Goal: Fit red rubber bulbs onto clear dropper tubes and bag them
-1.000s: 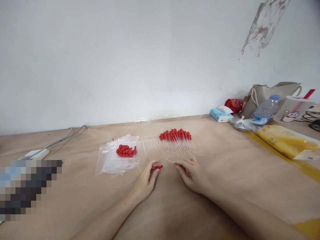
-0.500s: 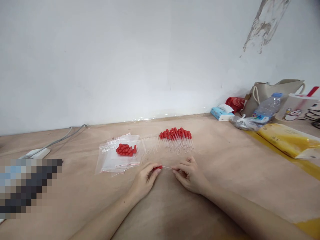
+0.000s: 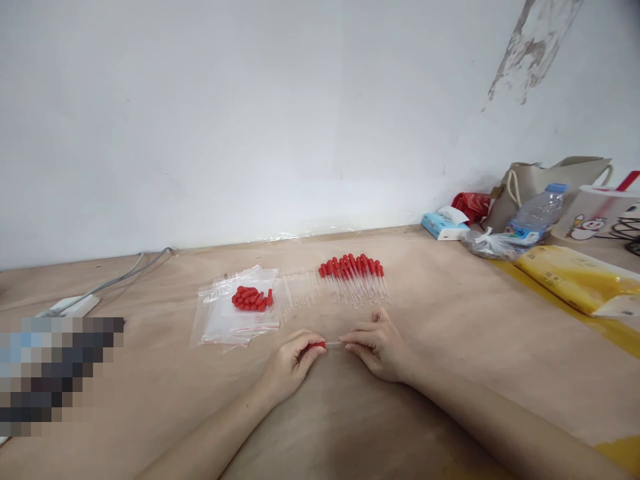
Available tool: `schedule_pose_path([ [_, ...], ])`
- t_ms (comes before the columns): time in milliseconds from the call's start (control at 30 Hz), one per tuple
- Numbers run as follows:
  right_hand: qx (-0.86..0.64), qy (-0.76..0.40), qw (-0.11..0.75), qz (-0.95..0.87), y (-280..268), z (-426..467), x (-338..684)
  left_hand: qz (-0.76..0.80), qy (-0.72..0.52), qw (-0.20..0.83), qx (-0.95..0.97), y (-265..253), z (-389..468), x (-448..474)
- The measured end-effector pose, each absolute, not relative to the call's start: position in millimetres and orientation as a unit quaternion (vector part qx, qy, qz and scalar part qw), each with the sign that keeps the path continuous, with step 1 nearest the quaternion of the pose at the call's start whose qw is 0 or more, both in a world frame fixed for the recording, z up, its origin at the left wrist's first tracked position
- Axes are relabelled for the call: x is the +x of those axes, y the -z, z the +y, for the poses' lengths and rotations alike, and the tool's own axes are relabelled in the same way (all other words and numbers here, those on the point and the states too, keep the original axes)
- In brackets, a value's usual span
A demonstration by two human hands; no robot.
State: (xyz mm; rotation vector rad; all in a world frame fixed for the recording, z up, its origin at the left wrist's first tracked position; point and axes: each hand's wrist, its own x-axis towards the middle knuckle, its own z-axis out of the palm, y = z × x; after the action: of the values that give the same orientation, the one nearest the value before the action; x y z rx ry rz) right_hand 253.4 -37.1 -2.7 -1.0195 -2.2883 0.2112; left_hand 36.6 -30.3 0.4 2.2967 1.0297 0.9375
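Observation:
My left hand (image 3: 290,365) pinches a red rubber dropper bulb (image 3: 317,345) between thumb and fingers. A clear, thin dropper tube (image 3: 333,344) lines up with the bulb's open end; whether it sits inside is too small to tell. The tube's other end is in the closed fingertips of my right hand (image 3: 379,347). Beyond my left hand, loose red bulbs (image 3: 249,299) lie on a stack of clear zip bags (image 3: 213,320). Bare clear tubes (image 3: 300,288) lie beside the bags. Further right is a row of droppers with red bulbs fitted (image 3: 353,270).
A brown-papered table (image 3: 430,413) meets a white wall. At the right are a tissue pack (image 3: 443,225), a plastic bottle (image 3: 537,213), a cup (image 3: 593,213), a grey bag (image 3: 555,172) and a yellow packet (image 3: 575,277). A cable (image 3: 117,280) and power strip (image 3: 75,307) lie left.
Both hands have come slightly nearer to me with the bulb and tube. The right fingertips are a little closer to the left hand, and less of the tube shows between them.

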Motion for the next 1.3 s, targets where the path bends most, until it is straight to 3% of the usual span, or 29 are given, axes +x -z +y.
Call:
schedule_pose_path([
  [200, -0.39, -0.024, 0.302, -0.87, 5.1, -37.5, 249.3, 0.353, -0.317, 0.225, 0.851, 0.9, -30.4, 37.7],
  [700, -0.389, -0.007, 0.285, -0.876, 0.4, -38.6, 242.6, 0.33, -0.303, 0.196, 0.872, -0.2, -24.9, 34.3],
  [833, -0.395, 0.003, 0.301, -0.868, 0.3, -40.0, 247.0, 0.382, -0.32, 0.166, 0.851, 2.6, -18.8, 27.3],
  [1100, -0.607, -0.167, 0.348, -0.694, -5.5, -3.6, 261.3, 0.422, -0.27, 0.192, 0.844, 1.9, -14.1, 25.8],
  [1300, -0.718, -0.078, 0.303, -0.622, -22.9, 45.9, 243.4, 0.421, -0.267, 0.204, 0.843, 0.8, -14.1, 26.3],
])
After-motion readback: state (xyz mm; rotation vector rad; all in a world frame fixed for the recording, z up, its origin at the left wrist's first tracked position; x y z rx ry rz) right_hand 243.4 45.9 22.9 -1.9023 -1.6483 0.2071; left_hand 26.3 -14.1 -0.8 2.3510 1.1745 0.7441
